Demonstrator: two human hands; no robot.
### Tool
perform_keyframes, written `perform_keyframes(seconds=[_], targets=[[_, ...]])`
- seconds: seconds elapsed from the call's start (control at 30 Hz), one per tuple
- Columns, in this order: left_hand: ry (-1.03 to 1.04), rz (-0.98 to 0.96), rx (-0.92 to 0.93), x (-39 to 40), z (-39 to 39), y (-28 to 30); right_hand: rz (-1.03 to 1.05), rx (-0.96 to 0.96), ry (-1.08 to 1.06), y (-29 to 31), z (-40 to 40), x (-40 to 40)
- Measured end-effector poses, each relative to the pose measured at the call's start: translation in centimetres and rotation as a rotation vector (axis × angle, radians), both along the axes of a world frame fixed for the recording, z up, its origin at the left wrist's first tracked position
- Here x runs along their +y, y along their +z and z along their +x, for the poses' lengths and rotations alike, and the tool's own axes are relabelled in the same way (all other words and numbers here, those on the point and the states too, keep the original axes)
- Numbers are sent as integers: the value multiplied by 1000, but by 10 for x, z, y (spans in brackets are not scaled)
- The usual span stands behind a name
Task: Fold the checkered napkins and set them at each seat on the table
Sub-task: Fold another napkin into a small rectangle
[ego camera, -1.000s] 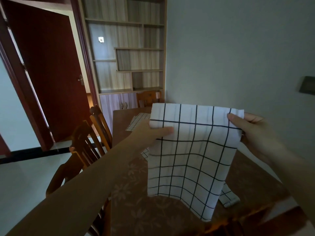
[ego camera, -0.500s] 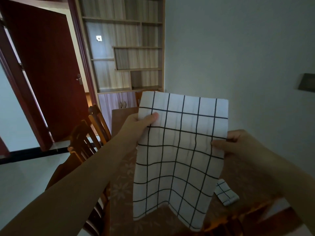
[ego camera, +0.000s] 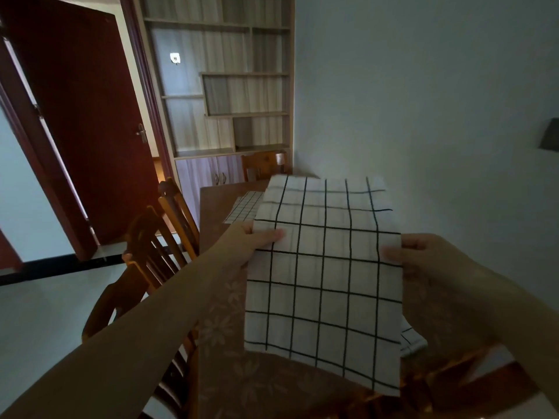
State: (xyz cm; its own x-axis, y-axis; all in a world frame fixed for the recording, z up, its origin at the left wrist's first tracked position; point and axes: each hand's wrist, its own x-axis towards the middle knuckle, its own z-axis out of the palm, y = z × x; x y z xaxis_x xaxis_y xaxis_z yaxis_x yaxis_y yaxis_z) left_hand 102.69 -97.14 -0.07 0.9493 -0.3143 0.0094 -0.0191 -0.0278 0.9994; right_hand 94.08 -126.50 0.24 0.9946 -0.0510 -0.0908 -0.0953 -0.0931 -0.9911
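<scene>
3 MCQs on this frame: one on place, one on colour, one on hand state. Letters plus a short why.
1. Where is the small folded napkin? A on the table under the right hand; B on a chair; C on a shelf.
2. What colour is the door? A white; B dark red; C green.
3. How is the big napkin held? A by the left hand only; B lying flat on the table; C by both hands.

A: folded napkin lies on the table.
B: door is dark red.
C: left hand and right hand pinch the big napkin.

Left hand (ego camera: 248,243) and right hand (ego camera: 423,261) pinched a white black-gridded cloth napkin (ego camera: 326,276) above the brown floral-patterned table (ego camera: 230,343); wooden slat-backed chairs (ego camera: 157,237) stood at nine o'clock.
</scene>
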Motion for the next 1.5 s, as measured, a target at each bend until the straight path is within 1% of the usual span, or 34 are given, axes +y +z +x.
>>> perform_keyframes(seconds=[0.03, 0.13, 0.23, 0.33, 0.4, 0.53, 0.6, 0.67, 0.8, 0.83, 0.9, 0.97, 1.03, 1.1, 1.2, 1.27, 1.33, 1.4, 1.5], targets=[[8, 17, 8, 0, 1, -2, 13, -12, -12, -2, 2, -1], [91, 22, 59, -3, 7, -8, -85, -70, -75, -4, 5, 2], [156, -31, 100, -6, 11, -14, -107, -108, -163, -8, 10, 6], [192, -82, 111, -8, 13, -18, -236, -135, -251, -14, 13, 7], [216, -80, 108, -8, 15, -21, -271, -126, -306, -17, 17, 7], [168, 0, 11, -8, 17, -22, -306, -180, -403, -19, 21, 7], [141, 124, -133, -7, 13, -21, -276, -224, -406, -18, 21, 5], [148, 237, -290, -4, 12, -21, -256, -240, -399, -17, 21, 1], [142, 372, -449, -1, 13, -22, -187, -243, -308, -7, 14, -2], [141, 403, -477, 0, 14, -22, -232, -264, -294, -6, 14, -3], [164, 429, -525, 1, 15, -21, -444, -306, -282, -2, 14, -7], [194, 428, -541, 2, 15, -19, -608, -328, -276, 2, 13, -8], [209, 420, -533, 3, 15, -17, -727, -327, -266, 3, 15, -10], [192, 453, -538, 3, 14, -18, -852, -338, -252, 3, 14, -10], [115, 598, -508, 5, 19, -23, -898, -372, -247, 3, 14, -11], [59, 767, -486, 8, 24, -25, -921, -378, -204, 9, 13, -8], [11, 864, -521, 3, 21, -21, -957, -356, -152, 16, 13, 1], [-107, 838, -578, -16, 9, -11, -985, -339, -66, 25, 14, 14], [-245, 756, -585, -56, -11, 3, -1008, -369, 64, 38, 16, 37]])
